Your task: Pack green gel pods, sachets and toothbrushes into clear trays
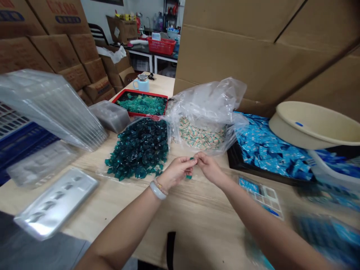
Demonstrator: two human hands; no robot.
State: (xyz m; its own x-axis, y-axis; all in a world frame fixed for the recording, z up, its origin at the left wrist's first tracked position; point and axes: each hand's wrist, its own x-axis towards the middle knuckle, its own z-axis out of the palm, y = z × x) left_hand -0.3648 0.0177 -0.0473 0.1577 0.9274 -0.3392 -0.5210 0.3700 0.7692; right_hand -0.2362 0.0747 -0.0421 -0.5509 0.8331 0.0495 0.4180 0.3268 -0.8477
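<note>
My left hand and my right hand meet above the wooden table, their fingertips pinching a small teal pod. A second teal bit shows just below my fingers; I cannot tell if it is separate. Nearest my left hand lies a heap of dark teal pods on a transparent bag. Behind my right hand, a transparent plastic bag holds beige-and-green wrapped pieces. A pale bangle circles my left wrist.
A red tray of green pods and a blue mug stand beyond. Blue sachets fill a black tray at right, by a cream basin. Stacked transparent trays and a silver tray lie left. Cardboard boxes rise behind.
</note>
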